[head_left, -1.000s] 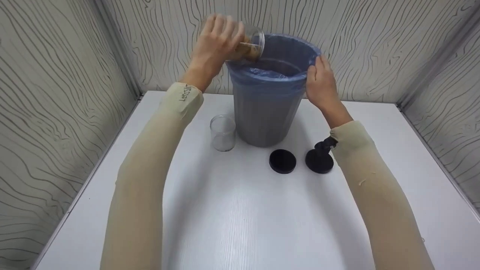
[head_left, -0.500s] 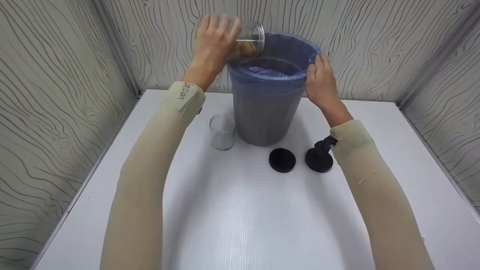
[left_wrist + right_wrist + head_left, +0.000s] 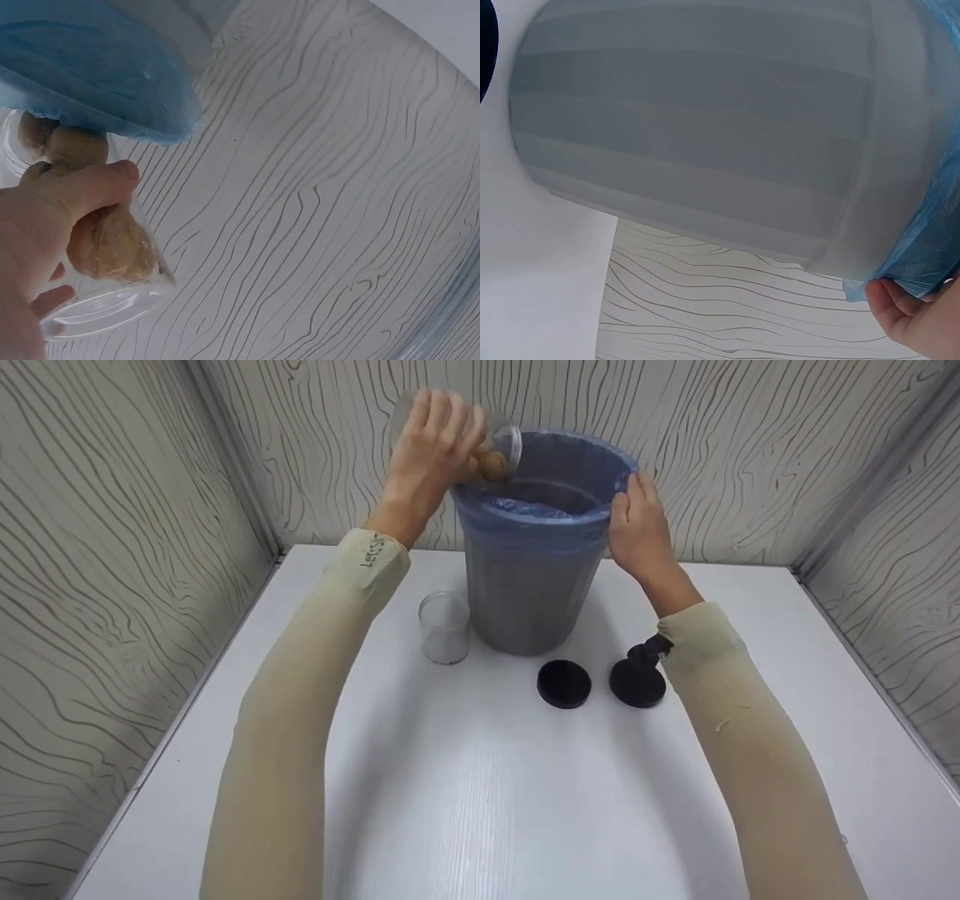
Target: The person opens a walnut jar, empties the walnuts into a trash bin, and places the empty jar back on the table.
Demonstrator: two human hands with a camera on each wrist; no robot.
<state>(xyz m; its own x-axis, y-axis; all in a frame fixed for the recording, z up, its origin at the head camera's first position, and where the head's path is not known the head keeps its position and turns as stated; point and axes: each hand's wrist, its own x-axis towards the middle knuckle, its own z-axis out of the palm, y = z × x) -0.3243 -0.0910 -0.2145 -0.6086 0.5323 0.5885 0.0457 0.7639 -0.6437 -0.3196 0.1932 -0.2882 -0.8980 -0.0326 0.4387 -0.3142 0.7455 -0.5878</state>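
Observation:
My left hand (image 3: 431, 454) grips a clear glass jar (image 3: 504, 436) on its side, base raised and mouth tipped over the left rim of a grey trash can (image 3: 525, 592). Inside the jar are several brown, wrinkled walnuts (image 3: 112, 244), some lying by the mouth. A blue plastic liner (image 3: 540, 531) is folded over the can's rim. My right hand (image 3: 641, 529) holds that rim on the right, fingers over the inner side and thumb outside; in the right wrist view the thumb presses on the liner. The bottom of the can's inside is hidden.
A second clear glass jar (image 3: 445, 628) stands upright on the white table (image 3: 480, 795), left of the can. In front lie two round black lids (image 3: 564, 684), the right one partly behind the dark wrist camera (image 3: 651, 651). Patterned wall panels (image 3: 735, 450) enclose the table.
The jar rocks in my left hand; its mouth now sits slightly lower and further left, base higher, and the walnuts have shifted inside. My right hand stays on the rim.

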